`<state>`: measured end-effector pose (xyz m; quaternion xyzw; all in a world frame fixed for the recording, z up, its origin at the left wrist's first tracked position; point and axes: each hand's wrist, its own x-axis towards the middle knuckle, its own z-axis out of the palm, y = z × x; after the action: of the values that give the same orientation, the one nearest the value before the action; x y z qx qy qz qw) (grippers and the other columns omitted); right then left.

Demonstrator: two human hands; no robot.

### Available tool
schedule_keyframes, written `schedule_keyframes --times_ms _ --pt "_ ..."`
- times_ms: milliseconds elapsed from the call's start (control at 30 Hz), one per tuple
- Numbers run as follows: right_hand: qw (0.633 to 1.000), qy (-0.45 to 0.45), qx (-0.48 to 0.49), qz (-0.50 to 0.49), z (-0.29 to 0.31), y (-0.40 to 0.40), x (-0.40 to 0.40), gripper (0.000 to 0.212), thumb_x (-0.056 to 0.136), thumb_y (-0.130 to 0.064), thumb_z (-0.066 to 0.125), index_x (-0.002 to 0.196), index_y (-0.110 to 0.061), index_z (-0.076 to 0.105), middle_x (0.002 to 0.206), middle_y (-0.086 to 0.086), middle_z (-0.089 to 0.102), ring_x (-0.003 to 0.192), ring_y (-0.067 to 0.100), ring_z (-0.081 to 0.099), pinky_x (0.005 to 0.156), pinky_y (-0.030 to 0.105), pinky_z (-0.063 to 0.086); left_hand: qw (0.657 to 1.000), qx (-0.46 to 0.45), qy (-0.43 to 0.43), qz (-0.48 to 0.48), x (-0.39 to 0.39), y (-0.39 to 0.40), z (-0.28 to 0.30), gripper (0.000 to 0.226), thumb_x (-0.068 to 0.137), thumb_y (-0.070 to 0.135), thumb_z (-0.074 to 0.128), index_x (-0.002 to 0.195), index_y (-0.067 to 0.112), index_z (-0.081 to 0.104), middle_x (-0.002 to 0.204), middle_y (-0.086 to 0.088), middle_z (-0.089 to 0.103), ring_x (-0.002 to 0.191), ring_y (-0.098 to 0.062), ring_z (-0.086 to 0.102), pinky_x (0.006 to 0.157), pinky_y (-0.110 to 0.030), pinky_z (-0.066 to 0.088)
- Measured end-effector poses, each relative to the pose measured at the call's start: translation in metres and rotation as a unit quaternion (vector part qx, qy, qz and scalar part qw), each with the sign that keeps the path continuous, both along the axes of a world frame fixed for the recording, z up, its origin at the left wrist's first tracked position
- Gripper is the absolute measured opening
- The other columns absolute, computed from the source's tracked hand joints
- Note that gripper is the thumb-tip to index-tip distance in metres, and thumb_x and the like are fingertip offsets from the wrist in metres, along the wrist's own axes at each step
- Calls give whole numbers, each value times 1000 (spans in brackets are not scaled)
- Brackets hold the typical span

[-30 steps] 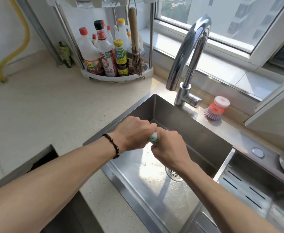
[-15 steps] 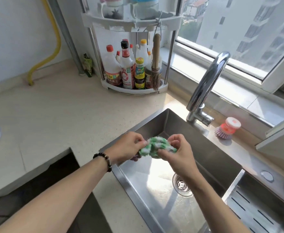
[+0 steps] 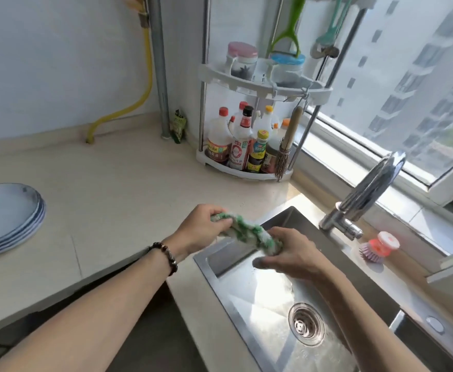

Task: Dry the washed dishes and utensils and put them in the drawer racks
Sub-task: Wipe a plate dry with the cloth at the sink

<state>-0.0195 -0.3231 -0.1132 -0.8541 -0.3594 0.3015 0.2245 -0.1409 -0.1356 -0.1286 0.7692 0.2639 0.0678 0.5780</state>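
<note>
Progress, as judged from this view: the task appears to be at its start. A stack of plates (image 3: 6,218) sits at the left edge of the frame on the countertop (image 3: 118,189); whether they are wet or dry cannot be told. No plate is in hand, and no drawer rack is in view. Drying and putting away therefore remain to be done.

The cloth (image 3: 247,233) is held at the centre of the frame, over the near left corner of the sink (image 3: 287,312). It is green and white, with a knobbly, looped texture, and is drawn out into a short rope running from upper left to lower right.

The left hand (image 3: 202,232) grips the upper left end with its fingers curled round it. The right hand (image 3: 291,255) grips the lower right end, the fingers wrapped over the bunched fabric. The cloth is stretched between them and touches nothing else.

The sink basin holds no dishes in the visible part. The tap (image 3: 367,194) stands at the right of the frame, with a scrubbing brush (image 3: 379,247) just beside it on the sink ledge.
</note>
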Motion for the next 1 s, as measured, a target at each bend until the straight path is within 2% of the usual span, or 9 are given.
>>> schedule_keyframes --times_ms 67,233,367,567,633,733,800,867,1000 --pt "978 157 129 -38 10 15 -19 35 84 -55 74 100 -24 71 78 -9 68 71 12 64 69 28 51 1000 -13 -25 11 -13 12 10 13 98 14 64 90 19 74 91 -1 74 89 -17 70 79 -27 55" --pt "985 47 167 -6 22 60 -53 26 99 -29 60 83 -17 77 84 -8 71 79 7 65 74 26 53 999 -4 -32 -21 -49 43 44 5 91 21 74 86 21 73 81 2 74 74 -11 70 69 -26 55" --pt "963 78 245 -77 43 109 -90 15 95 -22 66 86 -12 72 91 0 69 88 20 64 75 28 55 997 64 28 -20 -100 90 61 29 78 33 86 96 18 69 102 0 71 100 -15 66 82 -24 49" --pt "960 120 254 -15 57 187 -146 15 102 -15 54 111 -27 50 92 31 62 81 48 65 77 68 53 984 136 66 95 -172 160 65 41 78 34 85 109 21 63 112 3 61 107 -14 56 85 -25 43" --pt "955 136 262 2 55 222 -160 33 104 -7 46 118 -35 52 92 18 62 75 32 64 71 58 58 978 131 80 142 -198 182 54 35 84 36 80 110 23 60 102 4 61 96 -15 60 82 -28 48" --pt "974 89 207 27 43 277 -174 46 97 7 35 109 -14 74 110 7 69 86 12 64 72 24 55 966 127 95 205 -233 207 30 32 88 40 74 111 23 59 101 5 62 93 -12 62 80 -26 49" --pt "982 84 164 36 24 315 -185 39 93 5 40 102 -4 78 106 12 73 89 24 67 78 31 55 952 134 117 248 -254 224 12 30 90 39 72 111 22 58 102 5 62 96 -14 62 84 -28 50" --pt "988 78 128 48 -3 352 -196 25 88 -6 51 82 2 74 78 13 69 71 34 61 64 37 51 934 146 155 286 -273 241 -7 32 91 37 70 116 22 57 108 5 58 102 -17 60 92 -33 50" --pt "992 58 64 90 -49 414 -212 44 84 -28 65 55 -7 40 55 2 31 55 17 29 52 30 24 878 198 236 368 -299 275 -38 45 92 35 63 133 23 50 131 -1 50 124 -20 50 93 -38 50"
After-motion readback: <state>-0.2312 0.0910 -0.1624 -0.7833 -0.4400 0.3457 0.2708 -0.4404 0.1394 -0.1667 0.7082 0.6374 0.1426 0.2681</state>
